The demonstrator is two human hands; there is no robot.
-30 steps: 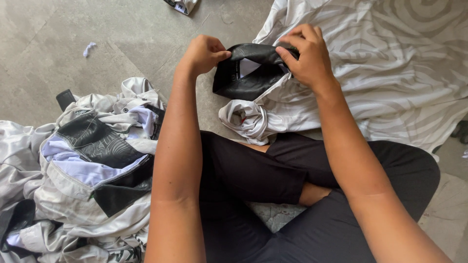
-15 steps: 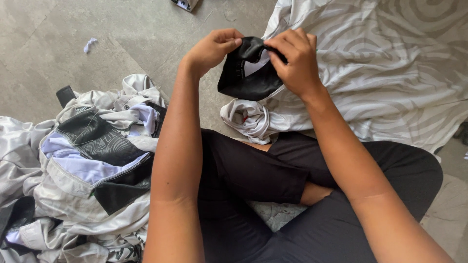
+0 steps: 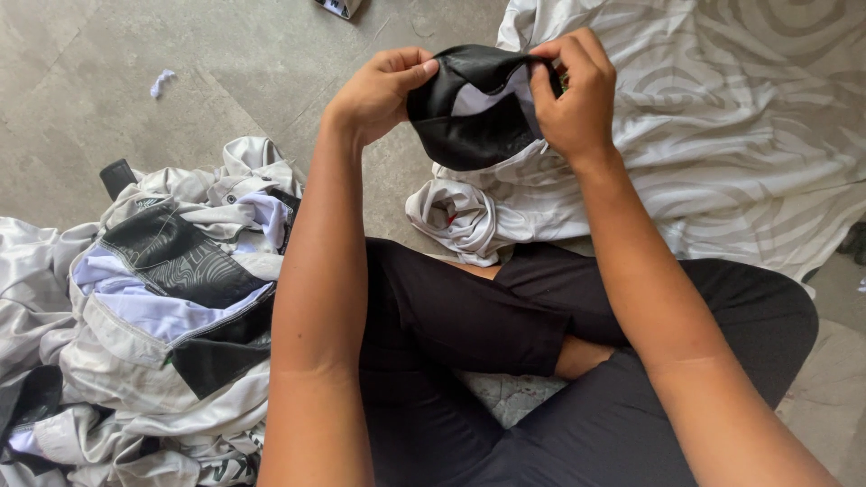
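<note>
Item: black, rounded fabric panel with a white inner lining [image 3: 469, 113], attached to a white-and-grey swirl-patterned garment [image 3: 722, 135] spread on the grey floor [image 3: 108, 81].

Position: held up between both hands, above the crossed legs in black trousers [image 3: 469, 316].

Left hand [image 3: 374, 95]: fingers [image 3: 417, 70] pinch the panel's left edge.

Right hand [image 3: 577, 95]: fingers [image 3: 541, 86] clamp its right edge, thumb tucked inside.

Handling note: keep both pinches near the seam and pull evenly, so the lining opens flat without twisting.

Nearby: heap of similar white, lilac and black garments [image 3: 153, 307], left of the left fingers.
</note>
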